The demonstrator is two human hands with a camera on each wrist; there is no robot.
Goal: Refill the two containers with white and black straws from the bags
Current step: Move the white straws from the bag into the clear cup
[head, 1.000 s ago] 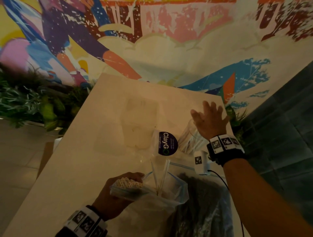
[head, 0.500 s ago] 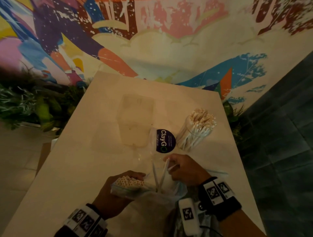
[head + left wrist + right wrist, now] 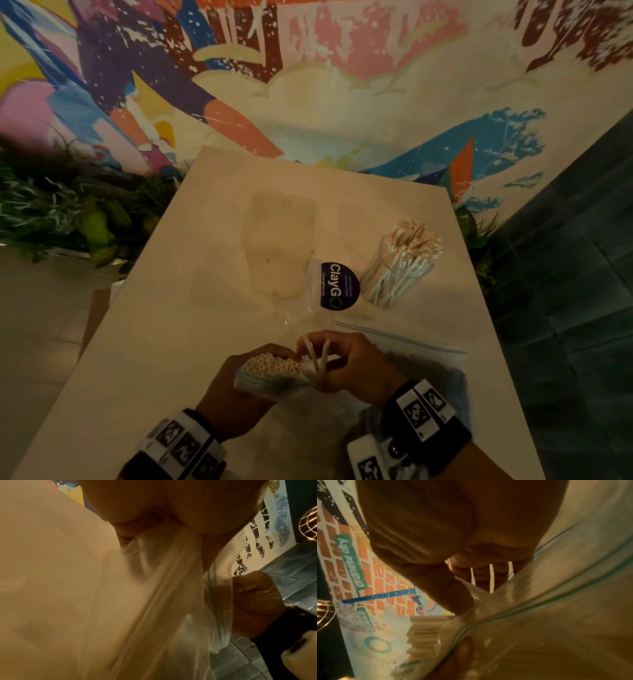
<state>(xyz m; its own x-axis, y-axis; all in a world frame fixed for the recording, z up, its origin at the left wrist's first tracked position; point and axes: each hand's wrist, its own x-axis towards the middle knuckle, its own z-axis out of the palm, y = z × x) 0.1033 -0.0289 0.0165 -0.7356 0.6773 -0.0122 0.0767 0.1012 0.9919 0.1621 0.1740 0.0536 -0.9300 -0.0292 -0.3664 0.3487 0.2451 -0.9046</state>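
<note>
Plastic bag (image 3: 263, 383): clear, white straws (image 3: 270, 365) bunched in its mouth, over table's (image 3: 164, 342) near edge.
Left hand (image 3: 233, 387): you grip that bag.
Right hand (image 3: 356, 366): you pinch two straws.
Containers: two; right container (image 3: 399, 270) full.

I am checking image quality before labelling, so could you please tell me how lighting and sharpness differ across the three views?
Head view: dim and warm, with wide-angle bending at the edges, yet the clear container of white paper straws reads sharply. Left wrist view: soft and blurred, filled by the clear plastic zip bag. Right wrist view: the right hand is a dark, backlit shape.
</note>
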